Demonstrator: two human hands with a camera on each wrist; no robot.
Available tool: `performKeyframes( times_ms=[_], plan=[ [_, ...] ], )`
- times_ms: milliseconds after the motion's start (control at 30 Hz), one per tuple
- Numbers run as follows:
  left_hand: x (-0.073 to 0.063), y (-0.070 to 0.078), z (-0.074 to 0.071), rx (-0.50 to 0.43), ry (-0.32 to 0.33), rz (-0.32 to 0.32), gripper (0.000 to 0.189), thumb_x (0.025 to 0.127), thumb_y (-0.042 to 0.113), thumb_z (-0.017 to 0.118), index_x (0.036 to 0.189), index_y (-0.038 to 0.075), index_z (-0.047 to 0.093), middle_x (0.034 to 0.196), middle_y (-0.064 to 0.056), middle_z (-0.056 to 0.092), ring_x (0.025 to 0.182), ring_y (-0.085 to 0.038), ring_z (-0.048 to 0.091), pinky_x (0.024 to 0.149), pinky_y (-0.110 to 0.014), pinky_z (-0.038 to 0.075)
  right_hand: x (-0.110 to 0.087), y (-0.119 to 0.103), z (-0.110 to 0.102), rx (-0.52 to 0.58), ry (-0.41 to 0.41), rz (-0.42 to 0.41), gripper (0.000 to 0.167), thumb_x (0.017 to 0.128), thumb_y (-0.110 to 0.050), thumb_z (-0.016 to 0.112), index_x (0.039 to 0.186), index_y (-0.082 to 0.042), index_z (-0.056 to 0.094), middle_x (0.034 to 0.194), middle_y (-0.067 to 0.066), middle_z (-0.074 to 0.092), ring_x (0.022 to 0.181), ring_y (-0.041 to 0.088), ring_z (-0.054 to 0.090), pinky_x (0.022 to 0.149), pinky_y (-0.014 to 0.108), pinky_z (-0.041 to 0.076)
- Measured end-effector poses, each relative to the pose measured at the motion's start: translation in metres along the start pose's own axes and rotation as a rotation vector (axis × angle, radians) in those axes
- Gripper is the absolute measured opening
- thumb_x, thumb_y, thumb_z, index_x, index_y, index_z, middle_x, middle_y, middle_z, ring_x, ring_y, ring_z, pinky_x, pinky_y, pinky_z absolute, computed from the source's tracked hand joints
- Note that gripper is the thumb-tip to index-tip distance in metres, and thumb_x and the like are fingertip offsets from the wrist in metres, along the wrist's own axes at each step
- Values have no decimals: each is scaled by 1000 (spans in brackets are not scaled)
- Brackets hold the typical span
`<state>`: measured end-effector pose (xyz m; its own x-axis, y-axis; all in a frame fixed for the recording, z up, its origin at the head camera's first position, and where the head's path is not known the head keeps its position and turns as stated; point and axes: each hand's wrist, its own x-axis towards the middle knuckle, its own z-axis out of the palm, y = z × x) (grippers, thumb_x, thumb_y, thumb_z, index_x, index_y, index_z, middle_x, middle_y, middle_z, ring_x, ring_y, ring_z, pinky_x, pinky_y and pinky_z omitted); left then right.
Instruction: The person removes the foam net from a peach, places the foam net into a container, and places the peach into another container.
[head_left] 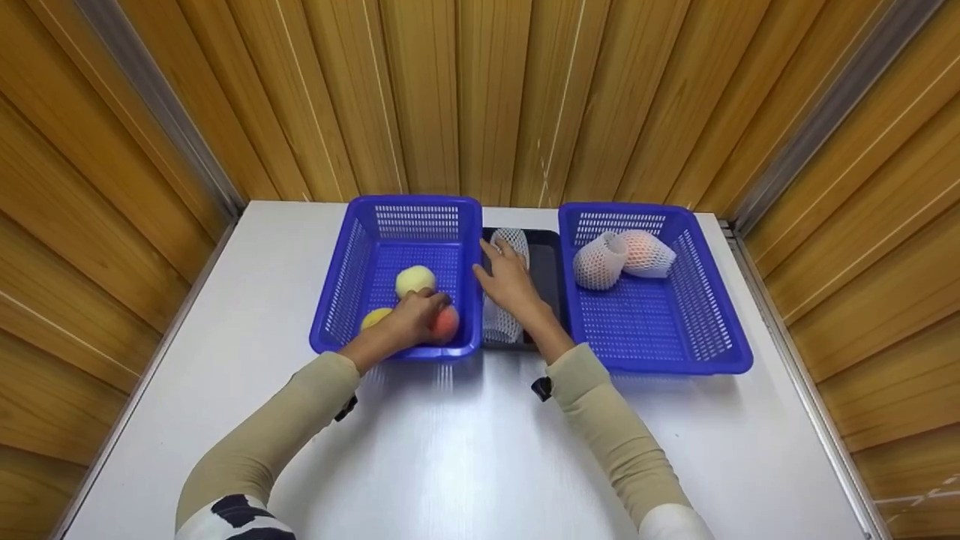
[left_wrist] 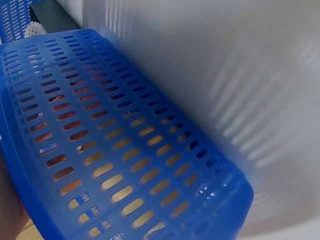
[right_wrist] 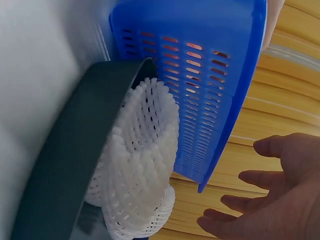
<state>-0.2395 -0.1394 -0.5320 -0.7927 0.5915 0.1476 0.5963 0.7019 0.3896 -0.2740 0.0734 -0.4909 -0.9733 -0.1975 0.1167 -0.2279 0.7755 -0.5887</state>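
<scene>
In the left blue basket [head_left: 472, 225], my left hand [head_left: 409, 319] reaches over the near rim, fingers curled on a reddish round fruit [head_left: 445, 325]. A pale yellow round fruit [head_left: 415, 280] sits just beyond it; a yellow fruit [head_left: 375, 318] is partly covered by the wrist. The left wrist view shows mostly the basket's slotted wall, with the fingers hidden. My right hand [head_left: 511, 283] hovers over the black tray [head_left: 544, 262], fingers spread and holding nothing. Below it lie white foam net sleeves [head_left: 502, 324], seen close in the right wrist view.
To the right of the tray stands another blue basket [head_left: 637, 364]. Inside are two reddish fruits in foam nets, one upright [head_left: 600, 262] and one lying on its side [head_left: 648, 253]. A wood-panelled wall [head_left: 495, 97] rises behind the white table [head_left: 465, 450].
</scene>
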Motion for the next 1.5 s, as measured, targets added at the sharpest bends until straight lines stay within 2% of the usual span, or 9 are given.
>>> performKeyframes(
  times_ms=[233, 333, 467, 633, 900, 1167, 1333, 1500],
  plan=[
    [-1, 2, -3, -45, 7, 2, 53, 78, 22, 83, 119, -5, 64, 111, -23, 64, 90, -38, 65, 81, -49, 57, -20, 4, -2, -3, 4, -54, 55, 102, -24, 59, 152, -4, 46, 156, 26, 38, 143, 47, 35, 120, 56, 29],
    [-1, 2, -4, -39, 11, -6, 53, 80, 20, 81, 122, -7, 63, 113, -25, 64, 90, -40, 65, 84, -51, 55, -26, 6, -5, 6, 5, -69, 55, 103, -24, 58, 152, -5, 45, 157, 26, 37, 144, 47, 33, 120, 56, 28],
    [-1, 4, -7, -65, -10, -48, 56, 80, 20, 79, 127, -5, 61, 121, -26, 62, 99, -45, 63, 92, -54, 51, -35, 10, -8, 35, 29, -84, 55, 102, -23, 60, 152, -5, 46, 156, 25, 38, 143, 48, 35, 119, 56, 29],
    [-3, 5, -10, -111, -48, -109, 57, 84, 22, 79, 132, -2, 59, 131, -25, 59, 110, -46, 58, 96, -55, 51, -46, 17, -10, 30, 40, -93, 54, 101, -23, 62, 150, -5, 48, 154, 26, 40, 139, 50, 39, 116, 59, 33],
    [-12, 1, -16, -164, -24, -161, 56, 87, 23, 80, 133, -2, 59, 135, -25, 57, 117, -44, 55, 101, -56, 48, -60, 27, -15, -5, 26, -138, 53, 101, -22, 62, 149, -5, 50, 153, 27, 41, 137, 51, 39, 115, 61, 33],
    [-15, 5, -19, -137, 18, -122, 50, 88, 23, 77, 129, -1, 61, 131, -22, 60, 116, -43, 57, 102, -55, 47, -67, 31, -20, -18, 43, -170, 52, 100, -22, 62, 148, -3, 50, 151, 28, 43, 135, 53, 41, 114, 61, 34],
    [-16, 20, -25, -151, 66, -93, 47, 91, 16, 72, 133, 0, 60, 135, -21, 59, 121, -43, 54, 105, -53, 46, -72, 30, -27, -22, 13, -170, 53, 102, -22, 61, 150, -4, 48, 154, 25, 40, 139, 49, 38, 115, 61, 34],
    [-19, 35, -30, -155, 123, -43, 46, 88, 10, 72, 132, 1, 61, 133, -17, 61, 124, -40, 54, 108, -51, 44, -77, 29, -39, -37, 16, -174, 54, 102, -22, 61, 151, -5, 47, 155, 25, 39, 141, 47, 37, 116, 61, 33]
  ],
)
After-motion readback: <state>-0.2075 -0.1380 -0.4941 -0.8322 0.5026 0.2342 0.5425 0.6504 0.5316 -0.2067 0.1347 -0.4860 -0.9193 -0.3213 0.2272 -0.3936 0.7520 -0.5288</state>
